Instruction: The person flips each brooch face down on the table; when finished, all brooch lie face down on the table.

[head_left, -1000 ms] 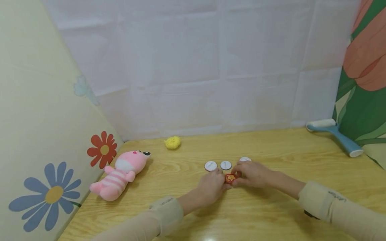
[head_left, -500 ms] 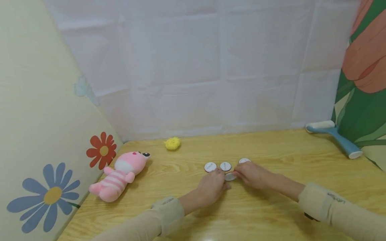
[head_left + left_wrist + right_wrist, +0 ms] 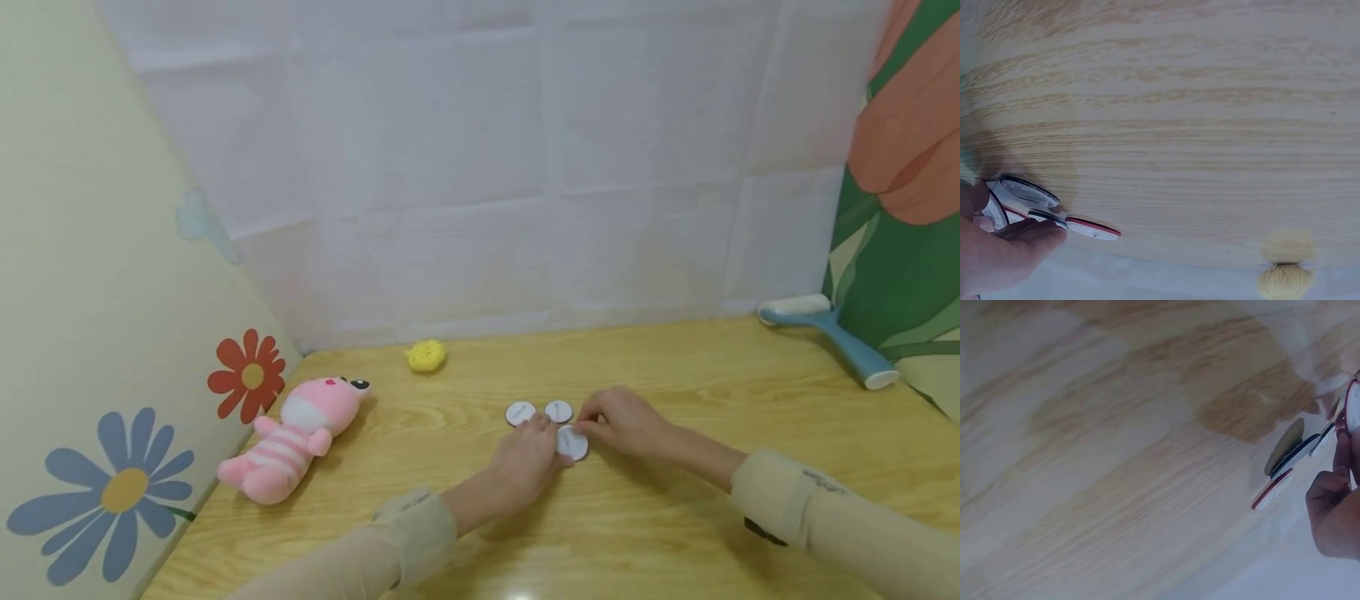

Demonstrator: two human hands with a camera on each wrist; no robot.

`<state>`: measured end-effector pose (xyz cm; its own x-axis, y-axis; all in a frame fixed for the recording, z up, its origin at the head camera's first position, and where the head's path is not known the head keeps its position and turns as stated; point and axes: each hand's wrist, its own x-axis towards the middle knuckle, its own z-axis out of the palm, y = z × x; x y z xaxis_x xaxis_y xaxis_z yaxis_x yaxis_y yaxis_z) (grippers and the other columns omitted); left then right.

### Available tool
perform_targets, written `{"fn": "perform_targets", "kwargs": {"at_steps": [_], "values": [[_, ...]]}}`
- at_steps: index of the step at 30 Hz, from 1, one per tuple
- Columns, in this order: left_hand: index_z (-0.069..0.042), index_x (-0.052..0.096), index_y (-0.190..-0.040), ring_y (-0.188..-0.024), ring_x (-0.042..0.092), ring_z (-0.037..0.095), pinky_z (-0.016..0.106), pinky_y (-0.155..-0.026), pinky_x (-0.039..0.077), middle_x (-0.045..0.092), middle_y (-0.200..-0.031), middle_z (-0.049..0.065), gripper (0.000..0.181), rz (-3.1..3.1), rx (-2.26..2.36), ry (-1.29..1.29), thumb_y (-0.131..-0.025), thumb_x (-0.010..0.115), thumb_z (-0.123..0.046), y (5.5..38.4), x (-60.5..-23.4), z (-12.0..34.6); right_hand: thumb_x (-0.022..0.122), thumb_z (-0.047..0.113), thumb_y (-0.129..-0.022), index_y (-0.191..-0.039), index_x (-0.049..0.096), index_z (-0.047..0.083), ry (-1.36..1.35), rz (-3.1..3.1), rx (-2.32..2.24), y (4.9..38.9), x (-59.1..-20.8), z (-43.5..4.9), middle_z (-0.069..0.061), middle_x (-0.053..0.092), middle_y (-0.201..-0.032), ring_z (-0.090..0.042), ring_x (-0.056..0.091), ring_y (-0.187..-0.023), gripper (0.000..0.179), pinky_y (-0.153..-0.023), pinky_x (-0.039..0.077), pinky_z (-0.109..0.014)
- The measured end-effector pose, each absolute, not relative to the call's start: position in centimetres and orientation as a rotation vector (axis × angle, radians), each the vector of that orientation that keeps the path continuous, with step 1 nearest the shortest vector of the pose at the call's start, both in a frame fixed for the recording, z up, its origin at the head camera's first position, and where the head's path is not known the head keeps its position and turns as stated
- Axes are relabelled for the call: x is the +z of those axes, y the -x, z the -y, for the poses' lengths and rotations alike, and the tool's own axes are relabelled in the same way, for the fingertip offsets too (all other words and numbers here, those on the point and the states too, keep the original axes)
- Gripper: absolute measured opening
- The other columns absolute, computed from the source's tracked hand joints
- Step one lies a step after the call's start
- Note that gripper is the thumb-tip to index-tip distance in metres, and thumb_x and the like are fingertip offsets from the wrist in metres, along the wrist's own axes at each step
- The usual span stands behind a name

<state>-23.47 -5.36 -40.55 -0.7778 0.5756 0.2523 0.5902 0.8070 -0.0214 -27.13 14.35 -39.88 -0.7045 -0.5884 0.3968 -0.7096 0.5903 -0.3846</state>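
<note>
Between my two hands, a round disc [image 3: 572, 443] shows its white back, with a faint thin mark across it. My left hand [image 3: 525, 457] grips its left edge, the thumb tip showing just below. Fingertips of my right hand [image 3: 624, 422] pinch its upper right edge. Behind my left knuckles lie two similar discs, a left one [image 3: 521, 413] and a right one [image 3: 558, 411], white side up. From low in the left wrist view, a red-rimmed disc [image 3: 1093, 229] and a dark-rimmed one [image 3: 1029, 190] appear beside the left hand. In the right wrist view, the held disc [image 3: 1352, 406] has a red rim.
A pink striped plush toy [image 3: 288, 442] lies on the left of the wooden table [image 3: 450, 550]. Near the white backdrop [image 3: 465, 167] sits a yellow fuzzy ball [image 3: 426, 356]. A blue-handled lint roller [image 3: 843, 337] rests at the back right corner.
The disc between my hands has turned over, from its red face with a yellow figure to its white back. My right hand has lifted slightly and now hides the disc behind it.
</note>
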Motion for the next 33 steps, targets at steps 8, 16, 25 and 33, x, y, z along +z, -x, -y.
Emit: {"fn": "perform_targets", "kwargs": {"at_steps": [8,16,25,33], "values": [[-0.002,0.064,-0.109,-0.097,0.061,0.023,0.031,-0.083,0.052,0.062,-0.105,0.008,0.037,2.707,-0.033,0.974,-0.091,0.067,-0.035,23.4,-40.6,5.6,0.079,0.016,-0.080,-0.073,0.076,0.014,-1.050,2.635,0.668,27.2,-39.8,-14.0,0.009,0.067,-0.072,-0.004,0.057,-0.067,0.008,-0.061,0.048,-0.024],[-0.002,0.064,-0.103,-0.102,0.059,0.020,0.029,-0.089,0.050,0.062,-0.102,0.006,0.032,2.649,-0.010,1.025,-0.092,0.067,-0.032,23.4,-40.8,5.6,0.078,0.016,-0.081,-0.074,0.075,0.015,-1.052,2.615,0.587,27.2,-40.0,-13.9,0.009,0.065,-0.071,-0.005,0.057,-0.066,0.008,-0.061,0.049,-0.025],[-0.005,0.065,-0.091,-0.085,0.060,0.015,0.024,-0.075,0.051,0.062,-0.091,0.004,0.030,2.650,-0.159,1.099,-0.089,0.072,-0.033,22.9,-39.8,4.5,0.076,0.023,-0.085,-0.083,0.075,0.009,-1.019,2.718,0.588,27.2,-36.9,-16.9,0.009,0.066,-0.073,-0.007,0.058,-0.067,0.014,-0.060,0.049,-0.026],[-0.008,0.062,-0.090,-0.088,0.058,0.017,0.026,-0.072,0.051,0.062,-0.094,0.006,0.041,2.761,-0.150,1.063,-0.087,0.069,-0.048,22.8,-39.4,0.6,0.080,0.033,-0.080,-0.083,0.072,0.009,-1.009,2.867,0.383,25.6,-37.2,-18.5,0.010,0.060,-0.068,-0.009,0.056,-0.065,0.026,-0.059,0.049,-0.029]]}}
